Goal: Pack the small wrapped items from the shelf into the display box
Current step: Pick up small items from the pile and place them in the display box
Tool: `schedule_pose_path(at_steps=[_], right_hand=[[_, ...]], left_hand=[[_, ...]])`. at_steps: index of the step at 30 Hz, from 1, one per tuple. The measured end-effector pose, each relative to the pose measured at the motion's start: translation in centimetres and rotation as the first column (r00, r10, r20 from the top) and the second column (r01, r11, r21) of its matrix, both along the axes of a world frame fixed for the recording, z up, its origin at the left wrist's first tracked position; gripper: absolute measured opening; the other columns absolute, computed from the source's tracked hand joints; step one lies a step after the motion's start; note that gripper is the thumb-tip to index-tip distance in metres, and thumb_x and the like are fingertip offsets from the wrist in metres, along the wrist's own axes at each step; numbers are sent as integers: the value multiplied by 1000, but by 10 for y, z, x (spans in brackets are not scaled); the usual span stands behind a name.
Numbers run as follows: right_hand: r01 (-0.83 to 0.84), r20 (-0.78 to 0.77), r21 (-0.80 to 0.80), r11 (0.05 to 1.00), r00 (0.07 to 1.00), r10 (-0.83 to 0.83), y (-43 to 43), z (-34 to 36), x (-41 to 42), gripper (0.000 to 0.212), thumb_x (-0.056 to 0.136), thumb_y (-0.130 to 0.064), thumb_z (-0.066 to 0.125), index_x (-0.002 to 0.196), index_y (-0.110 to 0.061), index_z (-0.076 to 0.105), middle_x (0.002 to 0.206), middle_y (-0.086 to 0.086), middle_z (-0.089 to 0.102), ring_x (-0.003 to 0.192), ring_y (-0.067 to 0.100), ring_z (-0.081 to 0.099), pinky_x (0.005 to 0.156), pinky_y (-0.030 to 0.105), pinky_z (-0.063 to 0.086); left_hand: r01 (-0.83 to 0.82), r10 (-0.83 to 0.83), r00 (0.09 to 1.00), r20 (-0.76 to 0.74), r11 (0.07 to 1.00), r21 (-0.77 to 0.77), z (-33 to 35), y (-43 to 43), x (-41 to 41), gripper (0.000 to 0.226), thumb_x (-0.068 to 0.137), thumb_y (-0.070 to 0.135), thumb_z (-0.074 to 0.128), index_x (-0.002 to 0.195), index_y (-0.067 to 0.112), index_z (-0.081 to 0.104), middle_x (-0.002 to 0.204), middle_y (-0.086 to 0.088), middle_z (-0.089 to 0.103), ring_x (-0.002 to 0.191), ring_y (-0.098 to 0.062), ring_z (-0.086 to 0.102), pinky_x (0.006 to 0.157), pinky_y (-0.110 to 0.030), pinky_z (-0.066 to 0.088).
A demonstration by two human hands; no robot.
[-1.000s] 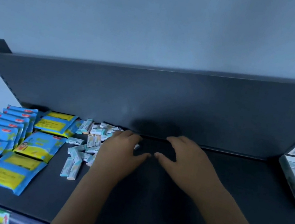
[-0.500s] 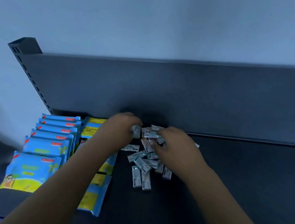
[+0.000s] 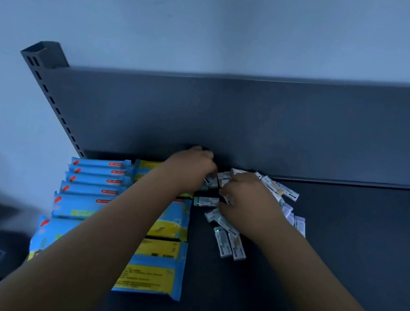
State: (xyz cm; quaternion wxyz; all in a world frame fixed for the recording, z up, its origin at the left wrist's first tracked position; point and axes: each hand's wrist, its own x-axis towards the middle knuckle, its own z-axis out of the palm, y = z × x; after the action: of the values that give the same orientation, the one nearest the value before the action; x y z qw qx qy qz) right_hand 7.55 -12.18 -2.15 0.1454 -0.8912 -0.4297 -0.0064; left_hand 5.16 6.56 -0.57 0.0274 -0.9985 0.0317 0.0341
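- Small wrapped items lie loose in a heap on the dark shelf, close against its back panel; none can be seen boxed.
- Far left: blue packets in overlapping rows, just beside the heap.
- Left hand reaches across the packets to the heap's left edge, fingers curled, pinching what looks like one item.
- Right hand sits on the heap's middle, fingers curled down round several items; strays poke out at its right and front.
- Display box not in view. Judgement: gathering stage only; carrying and packing all left to do.
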Motion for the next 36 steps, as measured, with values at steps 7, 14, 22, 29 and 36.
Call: schedule_pose_path(at_steps=[7, 14, 22, 29, 36], right_hand=[[4, 92, -127, 992, 996, 8, 26, 5, -9, 21, 78, -36, 63, 87, -20, 72, 91, 3, 63, 97, 25, 56, 69, 29, 39], [29, 57, -188, 982, 998, -19, 40, 5, -7, 9, 79, -24, 67, 76, -16, 62, 95, 7, 60, 99, 27, 57, 70, 29, 37], [-2, -2, 64, 998, 1000, 2, 2, 12, 7, 13, 75, -19, 64, 68, -10, 59, 76, 6, 56, 74, 26, 57, 61, 35, 45], [-27, 81, 270, 963, 997, 5, -65, 30, 30, 11, 80, -17, 71, 91, -15, 73, 83, 0, 60, 77, 19, 58, 67, 34, 49], [-6, 129, 290, 957, 991, -33, -156, 36, 76, 19, 76, -13, 76, 94, -17, 74, 88, -2, 61, 82, 21, 59, 69, 31, 48]], left_hand=[[71, -84, 983, 166, 994, 78, -4, 4, -10, 15, 84, 28, 65, 98, 24, 71, 93, 5, 66, 94, -22, 59, 64, -33, 50], [62, -49, 940, 338, 998, -29, -2, 12, -21, 23, 80, 26, 48, 86, 16, 67, 87, -1, 64, 82, -26, 60, 59, -39, 52], [82, -1, 904, 428, 982, -170, 9, 6, -42, 24, 80, 13, 61, 102, 10, 69, 92, -5, 64, 87, -26, 57, 73, -40, 52], [92, 21, 877, 480, 973, -210, 20, -33, -33, 30, 81, 17, 65, 110, 12, 72, 98, -2, 66, 91, -25, 57, 80, -35, 51], [57, 117, 838, 533, 953, -298, 32, -125, -5, 31, 75, 11, 71, 105, 14, 74, 94, 0, 65, 88, -24, 57, 77, -35, 51]])
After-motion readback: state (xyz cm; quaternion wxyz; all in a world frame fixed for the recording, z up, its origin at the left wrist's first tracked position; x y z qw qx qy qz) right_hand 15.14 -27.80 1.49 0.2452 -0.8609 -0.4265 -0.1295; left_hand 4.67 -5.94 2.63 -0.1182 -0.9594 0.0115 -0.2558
